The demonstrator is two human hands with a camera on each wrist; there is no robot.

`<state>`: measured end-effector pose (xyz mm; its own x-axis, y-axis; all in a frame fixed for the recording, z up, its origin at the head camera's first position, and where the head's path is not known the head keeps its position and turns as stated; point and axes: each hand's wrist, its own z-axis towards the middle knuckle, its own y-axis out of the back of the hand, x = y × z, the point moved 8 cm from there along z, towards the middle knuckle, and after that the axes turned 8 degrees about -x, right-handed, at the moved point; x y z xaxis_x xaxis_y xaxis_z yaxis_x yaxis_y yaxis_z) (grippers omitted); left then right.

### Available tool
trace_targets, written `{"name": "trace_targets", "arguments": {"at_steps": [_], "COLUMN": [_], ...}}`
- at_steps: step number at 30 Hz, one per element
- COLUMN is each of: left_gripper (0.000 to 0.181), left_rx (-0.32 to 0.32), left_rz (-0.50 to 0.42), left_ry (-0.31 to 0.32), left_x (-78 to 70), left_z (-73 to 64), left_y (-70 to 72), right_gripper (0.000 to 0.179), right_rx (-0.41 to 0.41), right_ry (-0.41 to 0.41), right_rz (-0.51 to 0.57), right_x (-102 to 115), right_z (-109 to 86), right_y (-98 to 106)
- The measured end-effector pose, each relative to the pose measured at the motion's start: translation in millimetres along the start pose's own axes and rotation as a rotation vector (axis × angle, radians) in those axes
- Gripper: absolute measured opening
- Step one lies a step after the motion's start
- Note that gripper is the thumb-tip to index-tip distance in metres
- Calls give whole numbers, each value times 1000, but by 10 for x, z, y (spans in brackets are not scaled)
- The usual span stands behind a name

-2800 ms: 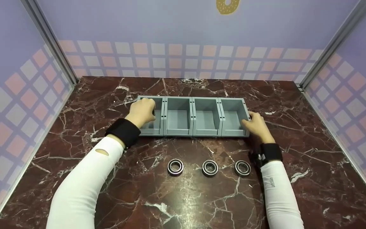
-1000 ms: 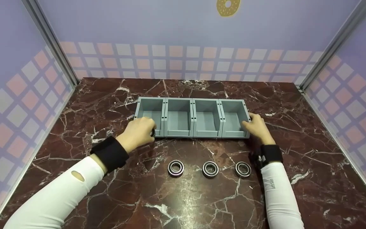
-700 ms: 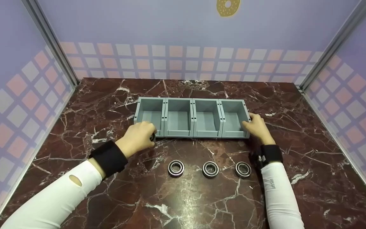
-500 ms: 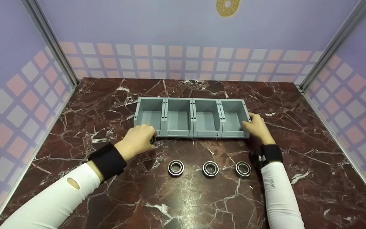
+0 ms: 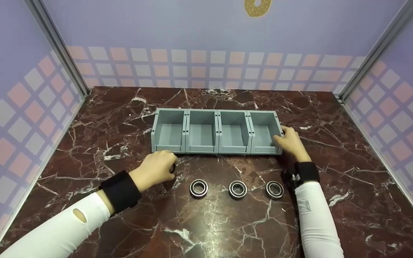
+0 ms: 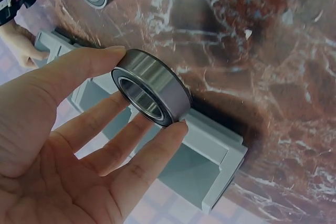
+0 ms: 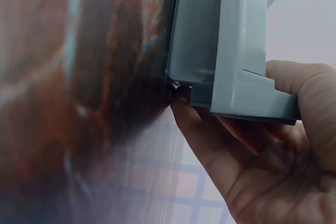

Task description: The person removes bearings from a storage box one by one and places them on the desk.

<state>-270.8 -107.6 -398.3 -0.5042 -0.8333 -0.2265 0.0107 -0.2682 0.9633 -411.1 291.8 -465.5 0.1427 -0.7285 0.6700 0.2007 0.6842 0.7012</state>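
Observation:
My left hand (image 5: 155,167) pinches a steel ball bearing (image 6: 152,88) between thumb and fingertips, just in front of the leftmost bin; in the head view most of the bearing is hidden by the hand. Three more bearings lie flat in a row on the table: a left one (image 5: 199,188), a middle one (image 5: 237,189) and a right one (image 5: 274,189). Behind them stands a row of several joined grey bins (image 5: 202,148). My right hand (image 5: 289,143) grips the right end wall of this row, thumb over the rim and fingers along the outer side.
The dark red marble table (image 5: 206,229) carries everything. Purple panels with a tile pattern (image 5: 206,68) close off the back and both sides, with metal posts (image 5: 57,46) at the corners.
My left hand has come from inside the leftmost bin back over its front edge toward me, with the bearing in its fingers. My right hand stays on the bin row.

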Motion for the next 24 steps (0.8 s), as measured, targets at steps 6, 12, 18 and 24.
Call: {"name": "trace_targets", "arguments": {"at_steps": [6, 12, 18, 24], "left_gripper": [20, 17, 20, 22], "left_rx": [13, -2, 0, -22], "left_rz": [-1, -3, -26, -19], "left_ry": [-20, -39, -38, -59], "left_x": [-34, -62, -66, -77], "left_z": [-69, -163, -232, -288], "left_y": [-86, -150, -192, -221], "right_gripper": [39, 38, 41, 44], "right_rx": [2, 1, 7, 22], "right_ry": [-1, 6, 5, -9], "right_rz": [6, 5, 9, 11], "right_x": [-16, -7, 5, -4], "right_z": [2, 8, 0, -6], "right_y": [-4, -4, 3, -5]}}
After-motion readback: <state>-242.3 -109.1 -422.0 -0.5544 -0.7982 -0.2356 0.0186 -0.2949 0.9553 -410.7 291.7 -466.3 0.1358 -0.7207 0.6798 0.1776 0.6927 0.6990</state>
